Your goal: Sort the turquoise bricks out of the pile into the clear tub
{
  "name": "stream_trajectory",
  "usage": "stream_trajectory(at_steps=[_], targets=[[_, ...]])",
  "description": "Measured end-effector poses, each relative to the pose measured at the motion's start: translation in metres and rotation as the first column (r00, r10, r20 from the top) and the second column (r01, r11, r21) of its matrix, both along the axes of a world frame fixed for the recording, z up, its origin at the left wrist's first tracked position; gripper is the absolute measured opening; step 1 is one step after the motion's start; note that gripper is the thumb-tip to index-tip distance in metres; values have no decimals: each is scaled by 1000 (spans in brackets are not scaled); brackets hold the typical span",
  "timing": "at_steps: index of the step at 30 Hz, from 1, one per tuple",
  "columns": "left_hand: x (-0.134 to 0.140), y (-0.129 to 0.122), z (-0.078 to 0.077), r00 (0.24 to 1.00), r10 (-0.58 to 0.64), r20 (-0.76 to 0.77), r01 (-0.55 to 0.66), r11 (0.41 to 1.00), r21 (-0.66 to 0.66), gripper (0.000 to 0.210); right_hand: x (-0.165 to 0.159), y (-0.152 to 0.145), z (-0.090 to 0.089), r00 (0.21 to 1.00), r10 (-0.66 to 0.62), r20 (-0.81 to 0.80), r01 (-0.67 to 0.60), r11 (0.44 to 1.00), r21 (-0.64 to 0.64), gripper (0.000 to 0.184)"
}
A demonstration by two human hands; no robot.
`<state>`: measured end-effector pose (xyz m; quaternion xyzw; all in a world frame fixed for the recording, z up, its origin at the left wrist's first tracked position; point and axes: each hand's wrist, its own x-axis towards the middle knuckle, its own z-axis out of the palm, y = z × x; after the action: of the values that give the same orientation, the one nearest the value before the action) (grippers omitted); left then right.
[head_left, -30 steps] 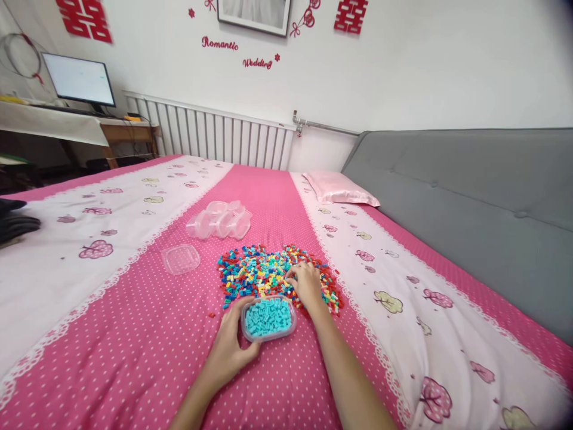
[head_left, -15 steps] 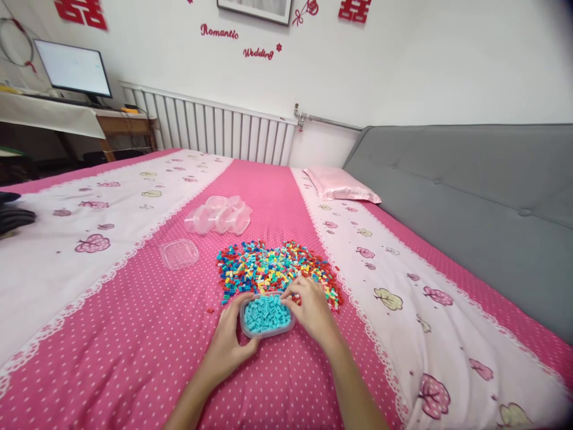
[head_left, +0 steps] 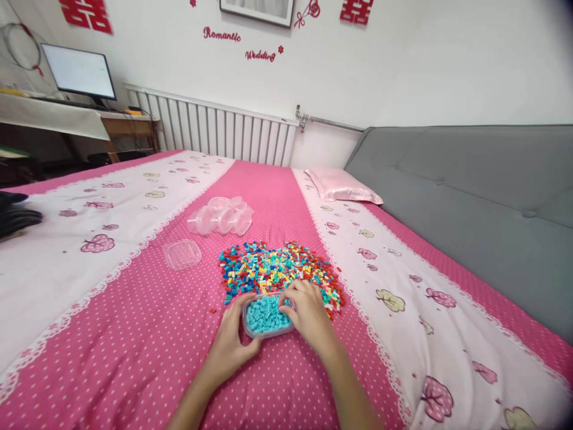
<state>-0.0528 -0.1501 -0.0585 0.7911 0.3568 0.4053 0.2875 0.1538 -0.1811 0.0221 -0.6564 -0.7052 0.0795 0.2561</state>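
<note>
A clear plastic container (head_left: 245, 325) full of small turquoise building bricks (head_left: 268, 315) rests on the pink dotted bedspread. My left hand (head_left: 233, 334) grips its left side, thumb along the near edge and fingers at the far corner. Over the container's right end is my right hand (head_left: 304, 310), its fingers curled together at the turquoise bricks; whether a brick is between the fingertips is hidden. Just beyond the container spreads a heap of mixed small bricks (head_left: 273, 263) in red, blue, yellow, turquoise and white.
A clear lid (head_left: 182, 255) lies flat left of the heap. Several clear containers (head_left: 221, 216) are grouped behind it. A pink pillow (head_left: 342, 185) lies by the grey headboard (head_left: 470, 197). Black gloves or cloth (head_left: 18, 215) sit at the far left.
My right hand has moved slightly from the container's right rim to over the turquoise bricks, its fingers curling in more. My left hand keeps its grip. The whole view has shifted slightly.
</note>
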Motion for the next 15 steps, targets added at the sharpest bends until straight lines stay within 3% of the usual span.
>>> stream_trajectory(at_steps=[9, 15], targets=[[-1, 0, 1, 1000, -12, 2, 12, 1000, -18, 67, 5, -9, -5, 1000, 4, 3, -4, 999, 54, 14], [0, 0, 2, 1000, 8, 19, -9, 1000, 14, 65, 23, 13, -6, 970, -243, 19, 236, 957, 169, 23]])
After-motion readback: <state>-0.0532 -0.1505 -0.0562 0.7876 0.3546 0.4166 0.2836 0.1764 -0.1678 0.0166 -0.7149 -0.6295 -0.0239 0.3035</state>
